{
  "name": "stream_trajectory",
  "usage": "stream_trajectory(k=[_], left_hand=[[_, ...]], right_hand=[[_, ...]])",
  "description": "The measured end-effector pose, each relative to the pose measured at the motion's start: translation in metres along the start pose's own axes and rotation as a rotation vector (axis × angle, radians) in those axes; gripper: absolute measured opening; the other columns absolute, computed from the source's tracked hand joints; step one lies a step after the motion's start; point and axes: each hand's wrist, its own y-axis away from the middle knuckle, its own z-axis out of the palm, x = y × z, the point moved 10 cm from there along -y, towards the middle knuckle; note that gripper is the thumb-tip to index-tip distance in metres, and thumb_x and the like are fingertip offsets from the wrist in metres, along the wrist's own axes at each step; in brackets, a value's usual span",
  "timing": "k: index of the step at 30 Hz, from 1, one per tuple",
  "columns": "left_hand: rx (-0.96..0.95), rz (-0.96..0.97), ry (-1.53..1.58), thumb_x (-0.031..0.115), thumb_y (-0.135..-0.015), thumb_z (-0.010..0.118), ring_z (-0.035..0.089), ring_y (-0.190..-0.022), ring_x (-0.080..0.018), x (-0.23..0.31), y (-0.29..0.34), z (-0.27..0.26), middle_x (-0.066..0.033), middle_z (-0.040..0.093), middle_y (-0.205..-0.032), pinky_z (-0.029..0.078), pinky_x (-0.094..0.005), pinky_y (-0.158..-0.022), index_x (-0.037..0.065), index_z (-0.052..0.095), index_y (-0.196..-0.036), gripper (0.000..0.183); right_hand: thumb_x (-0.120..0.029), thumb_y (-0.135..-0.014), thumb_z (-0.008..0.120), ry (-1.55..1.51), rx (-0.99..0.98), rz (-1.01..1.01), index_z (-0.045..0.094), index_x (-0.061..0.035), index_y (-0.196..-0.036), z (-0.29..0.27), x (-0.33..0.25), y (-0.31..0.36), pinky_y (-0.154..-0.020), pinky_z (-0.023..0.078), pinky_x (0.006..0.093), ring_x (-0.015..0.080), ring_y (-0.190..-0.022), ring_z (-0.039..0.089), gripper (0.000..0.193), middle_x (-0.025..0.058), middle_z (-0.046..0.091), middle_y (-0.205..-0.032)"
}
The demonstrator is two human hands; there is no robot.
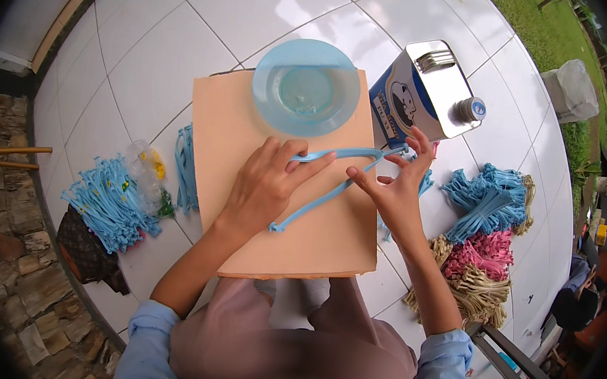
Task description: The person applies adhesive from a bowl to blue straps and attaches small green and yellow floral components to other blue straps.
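Observation:
A light blue cord or strap [318, 204] is looped above the tan board [277, 248]. My left hand [266, 183] pinches one length of it between thumb and fingers. At the strap's knotted right end is my right hand [401, 191], its fingers curled and partly spread around the strap; their exact contact is partly hidden. The other length slants down across the board to a small knotted tip. On the board's far part stands a translucent blue bowl [267, 71] with what looks like a little clear liquid or glue at its bottom.
Right of the board is a blue-and-white metal can [439, 79] with a cap. Bundles of blue straps [487, 198], pink straps [482, 254] and beige straps [478, 295] lie at the right. More blue straps [109, 198] and a clear plastic bag [142, 175] lie left, on white tiles [156, 54].

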Motion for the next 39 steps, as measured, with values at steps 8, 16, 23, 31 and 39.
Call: stream_trajectory(k=[8,16,23,31,39], left_hand=[[-0.003,-0.006,0.037,-0.011,-0.070,0.055,0.050,-0.078,-0.0190,-0.002,0.000,-0.001,-0.0034,0.046,-0.091,0.049,-0.0310,-0.062,0.021,0.064,-0.114,0.055],[-0.048,-0.002,0.061,-0.005,-0.071,0.055,0.048,-0.080,-0.0197,-0.003,0.002,0.003,-0.0024,0.046,-0.097,0.047,-0.0327,-0.070,0.021,0.060,-0.117,0.053],[-0.041,-0.007,0.082,-0.006,-0.070,0.056,0.050,-0.082,-0.0201,-0.002,-0.001,0.001,-0.0033,0.046,-0.096,0.048,-0.0327,-0.070,0.020,0.061,-0.116,0.053],[-0.041,-0.013,0.090,-0.005,-0.070,0.059,0.052,-0.083,-0.0207,0.000,-0.002,-0.001,-0.0045,0.047,-0.096,0.050,-0.0321,-0.068,0.019,0.062,-0.114,0.051],[-0.054,-0.012,0.052,-0.002,-0.070,0.059,0.051,-0.084,-0.0204,-0.001,-0.001,0.001,-0.0037,0.046,-0.095,0.049,-0.0322,-0.067,0.019,0.062,-0.115,0.050]], right_hand=[[-0.013,-0.062,0.072,-0.083,-0.046,-0.026,0.017,-0.0046,-0.136,0.008,0.000,-0.002,-0.071,0.047,0.0290,0.0200,-0.093,0.045,0.092,0.0155,0.029,-0.117],[0.014,-0.067,0.052,-0.075,-0.345,-0.025,0.026,-0.0131,-0.136,0.000,-0.013,-0.003,-0.071,0.046,0.0237,0.0119,-0.077,0.049,0.078,0.0105,0.035,-0.105],[0.019,-0.069,0.053,-0.199,-0.485,-0.053,0.024,-0.0150,-0.139,0.005,-0.006,0.001,-0.073,0.047,0.0256,0.0108,-0.077,0.049,0.083,0.0077,0.035,-0.105],[0.018,-0.068,0.057,0.038,-0.360,-0.434,0.024,-0.0142,-0.138,0.008,-0.009,0.013,-0.079,0.046,0.0296,0.0172,-0.081,0.052,0.084,0.0127,0.041,-0.115],[0.011,-0.067,0.062,0.264,-0.354,-0.584,0.035,-0.0137,-0.133,0.006,-0.029,0.018,-0.094,0.038,0.0383,0.0276,-0.102,0.045,0.076,0.0100,0.047,-0.120]])
